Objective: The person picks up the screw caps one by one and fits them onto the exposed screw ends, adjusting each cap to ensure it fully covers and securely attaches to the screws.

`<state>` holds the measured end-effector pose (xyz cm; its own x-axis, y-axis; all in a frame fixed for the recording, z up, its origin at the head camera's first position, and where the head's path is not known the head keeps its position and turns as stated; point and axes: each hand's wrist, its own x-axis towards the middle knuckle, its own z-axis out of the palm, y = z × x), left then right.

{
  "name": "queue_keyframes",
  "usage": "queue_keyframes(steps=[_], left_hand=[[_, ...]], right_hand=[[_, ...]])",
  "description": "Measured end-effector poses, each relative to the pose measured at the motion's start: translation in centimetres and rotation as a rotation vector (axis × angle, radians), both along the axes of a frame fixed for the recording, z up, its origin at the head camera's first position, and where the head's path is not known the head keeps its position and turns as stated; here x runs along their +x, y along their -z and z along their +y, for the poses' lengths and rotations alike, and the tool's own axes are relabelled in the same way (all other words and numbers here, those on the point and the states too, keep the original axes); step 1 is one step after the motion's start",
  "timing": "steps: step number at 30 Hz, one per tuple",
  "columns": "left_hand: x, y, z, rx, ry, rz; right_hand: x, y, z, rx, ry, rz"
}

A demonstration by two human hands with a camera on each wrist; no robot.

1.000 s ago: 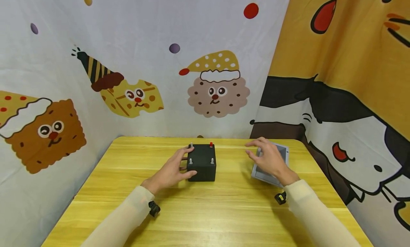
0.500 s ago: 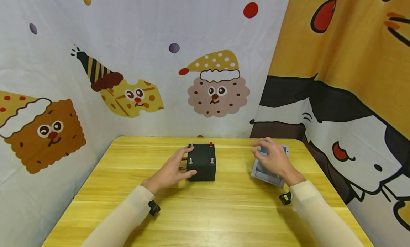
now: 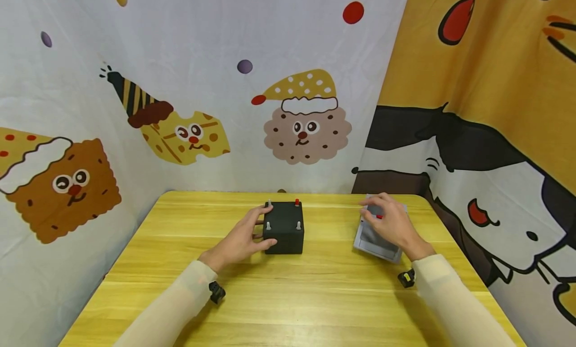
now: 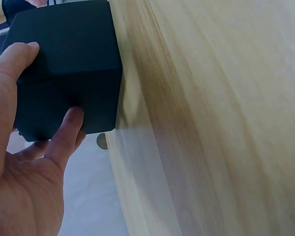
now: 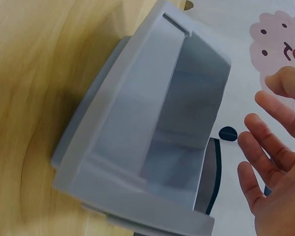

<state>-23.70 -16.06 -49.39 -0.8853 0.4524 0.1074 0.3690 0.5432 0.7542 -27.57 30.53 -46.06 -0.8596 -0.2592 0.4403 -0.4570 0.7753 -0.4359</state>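
Note:
My left hand [image 3: 238,244] grips the left side of a black box [image 3: 283,243] standing on the table. Its thumb lies on the near face, fingers on the far side, as the left wrist view [image 4: 36,187] also shows. On the box's top stand several small pegs, a red one [image 3: 297,202] at the far right corner and grey ones such as the near right peg [image 3: 299,226]. Over a grey rectangular bin [image 3: 375,252] hovers my right hand [image 3: 391,224], fingers relaxed and holding nothing. A small red piece [image 3: 379,216] shows just below its fingertips, overlapping the bin's inside.
The wooden table [image 3: 288,297] ends at a cartoon-printed white curtain [image 3: 198,47] behind, with a yellow and black printed cloth [image 3: 486,102] at the right. A strip of table lies between box and bin. Each wrist carries a small camera [image 3: 217,292].
My right hand has shifted right, farther over the bin, and a small red piece has come into sight below its fingers. The left hand and the black box have stayed in place.

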Motion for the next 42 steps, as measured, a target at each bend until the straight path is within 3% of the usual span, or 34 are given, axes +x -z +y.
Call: queue_keyframes(steps=[20, 31, 42], left_hand=[[0.1, -0.1, 0.0, 0.002, -0.003, -0.011], [0.2, 0.0, 0.0, -0.001, -0.012, -0.019], [0.1, -0.2, 0.0, 0.001, -0.006, -0.013]], right_hand=[[-0.2, 0.3, 2.7, 0.030, 0.066, 0.007], [-0.4, 0.6, 3.7, 0.096, 0.109, -0.014], [-0.7, 0.9, 4.2, 0.168, 0.122, -0.138]])
